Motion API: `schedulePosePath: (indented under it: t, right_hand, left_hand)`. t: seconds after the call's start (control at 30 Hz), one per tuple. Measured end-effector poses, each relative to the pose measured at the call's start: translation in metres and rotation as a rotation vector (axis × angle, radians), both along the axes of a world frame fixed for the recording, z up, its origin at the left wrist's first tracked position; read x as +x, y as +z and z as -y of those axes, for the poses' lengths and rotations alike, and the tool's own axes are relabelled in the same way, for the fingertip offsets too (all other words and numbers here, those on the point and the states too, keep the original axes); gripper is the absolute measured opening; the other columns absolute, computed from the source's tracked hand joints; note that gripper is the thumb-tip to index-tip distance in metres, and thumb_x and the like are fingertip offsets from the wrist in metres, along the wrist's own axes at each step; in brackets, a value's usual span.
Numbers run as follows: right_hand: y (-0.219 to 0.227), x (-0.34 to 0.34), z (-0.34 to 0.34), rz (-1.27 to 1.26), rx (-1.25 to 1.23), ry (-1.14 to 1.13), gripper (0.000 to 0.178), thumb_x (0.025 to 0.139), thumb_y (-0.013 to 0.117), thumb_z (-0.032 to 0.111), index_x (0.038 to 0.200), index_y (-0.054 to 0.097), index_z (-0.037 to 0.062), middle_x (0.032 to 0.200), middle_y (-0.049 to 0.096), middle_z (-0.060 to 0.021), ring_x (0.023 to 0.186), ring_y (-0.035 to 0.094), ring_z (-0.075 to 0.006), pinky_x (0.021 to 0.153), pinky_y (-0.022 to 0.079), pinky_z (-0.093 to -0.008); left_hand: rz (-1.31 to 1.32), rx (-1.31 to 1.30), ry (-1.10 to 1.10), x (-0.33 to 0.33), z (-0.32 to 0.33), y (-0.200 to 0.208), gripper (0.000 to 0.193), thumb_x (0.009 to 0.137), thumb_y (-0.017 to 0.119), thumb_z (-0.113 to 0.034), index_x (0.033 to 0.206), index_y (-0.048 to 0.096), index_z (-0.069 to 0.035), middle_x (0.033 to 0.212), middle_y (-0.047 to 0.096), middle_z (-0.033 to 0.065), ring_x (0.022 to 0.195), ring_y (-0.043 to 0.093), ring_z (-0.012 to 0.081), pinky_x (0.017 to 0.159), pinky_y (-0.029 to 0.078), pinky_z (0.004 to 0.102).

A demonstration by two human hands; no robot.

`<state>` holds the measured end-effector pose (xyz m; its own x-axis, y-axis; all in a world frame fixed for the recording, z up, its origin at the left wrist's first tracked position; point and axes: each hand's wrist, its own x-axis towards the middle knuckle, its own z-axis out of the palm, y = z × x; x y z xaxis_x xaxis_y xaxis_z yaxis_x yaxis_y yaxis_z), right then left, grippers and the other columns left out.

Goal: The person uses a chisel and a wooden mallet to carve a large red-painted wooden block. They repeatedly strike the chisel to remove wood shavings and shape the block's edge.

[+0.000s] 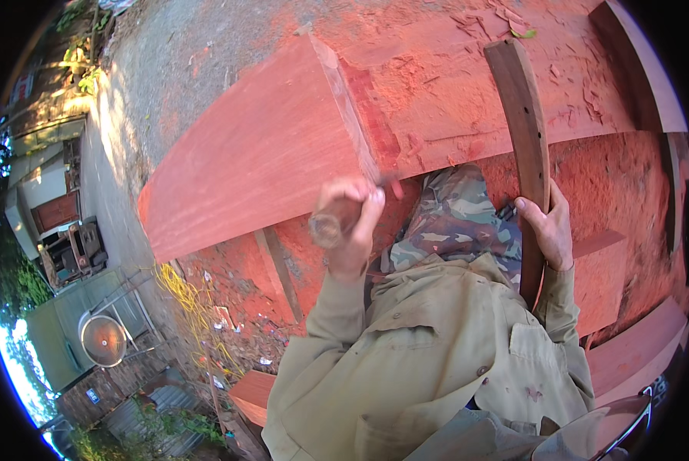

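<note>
My left hand (352, 227) is closed around a chisel with a round, worn wooden handle (327, 229). The handle's butt points toward me, and the blade is mostly hidden by my fingers and the blur. That hand is at the near edge of a big reddish board (252, 154), beside a raised step (344, 104) that crosses the wood. Against my right thigh, my right hand (548, 227) grips a long dark wooden bar (519, 107) with small holes along it. The bar stands roughly lengthwise, its far end over the shavings-covered wood (444, 92).
Red sawdust and wood chips (590, 100) cover the work. A timber block (599, 280) and planks (640, 349) are at my right. Left are yellow cord (183, 296), a round fan-like object (103, 340) and a parked vehicle (75, 253). A wooden support (277, 273) is under the board.
</note>
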<state>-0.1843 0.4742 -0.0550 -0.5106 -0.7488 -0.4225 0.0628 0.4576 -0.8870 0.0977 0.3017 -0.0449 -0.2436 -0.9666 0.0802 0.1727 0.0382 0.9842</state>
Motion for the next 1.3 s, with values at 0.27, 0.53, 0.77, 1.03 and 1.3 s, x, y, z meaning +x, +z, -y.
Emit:
schedulePosePath:
  t: [0.27, 0.53, 0.77, 1.03, 1.3]
  right_hand:
    - [0.005, 0.004, -0.003, -0.044, -0.028, -0.001, 0.046, 0.091, 0.083, 0.030, 0.120, 0.064, -0.0007, 0.093, 0.065, -0.0020, 0.082, 0.058, -0.0100, 0.072, 0.049, -0.0276]
    - [0.009, 0.007, -0.015, -0.002, -0.012, 0.004, 0.046, 0.091, 0.082, 0.026, 0.122, 0.064, -0.0020, 0.094, 0.067, -0.0027, 0.082, 0.060, -0.0102, 0.072, 0.050, -0.0277]
    - [0.003, 0.008, -0.020, -0.042, -0.005, 0.002, 0.046, 0.091, 0.083, 0.026, 0.122, 0.064, -0.0026, 0.093, 0.067, -0.0027, 0.083, 0.059, -0.0103, 0.072, 0.050, -0.0280]
    - [0.014, 0.008, -0.019, -0.047, -0.002, 0.016, 0.044, 0.092, 0.083, 0.026, 0.121, 0.064, -0.0015, 0.092, 0.065, -0.0018, 0.082, 0.058, -0.0099, 0.071, 0.049, -0.0274]
    - [0.014, 0.009, -0.027, -0.010, 0.041, 0.014, 0.045, 0.093, 0.083, 0.026, 0.123, 0.064, -0.0008, 0.089, 0.065, -0.0015, 0.078, 0.059, -0.0100, 0.069, 0.050, -0.0274]
  left_hand:
    - [-0.317, -0.208, -0.044, -0.012, 0.035, 0.016, 0.035, 0.086, 0.072, 0.017, 0.103, 0.055, -0.008, 0.102, 0.062, 0.0095, 0.101, 0.066, 0.0215, 0.099, 0.055, 0.0415]
    - [0.086, -0.527, -0.003, -0.027, 0.081, -0.051, 0.027, 0.090, 0.072, 0.015, 0.099, 0.056, -0.005, 0.099, 0.064, 0.0086, 0.099, 0.066, 0.0196, 0.092, 0.057, 0.0358]
    - [0.077, -0.224, 0.012, 0.011, -0.028, -0.024, 0.030, 0.088, 0.073, 0.017, 0.101, 0.056, -0.005, 0.101, 0.065, 0.0101, 0.098, 0.065, 0.0193, 0.089, 0.056, 0.0346]
    - [-0.152, -0.231, -0.019, -0.014, 0.000, -0.005, 0.030, 0.089, 0.073, 0.014, 0.105, 0.056, -0.005, 0.101, 0.064, 0.0101, 0.099, 0.064, 0.0188, 0.087, 0.056, 0.0342]
    - [0.061, -0.281, -0.082, -0.017, -0.003, -0.023, 0.030, 0.091, 0.068, 0.019, 0.105, 0.057, -0.004, 0.103, 0.065, 0.0085, 0.097, 0.065, 0.0171, 0.087, 0.057, 0.0322]
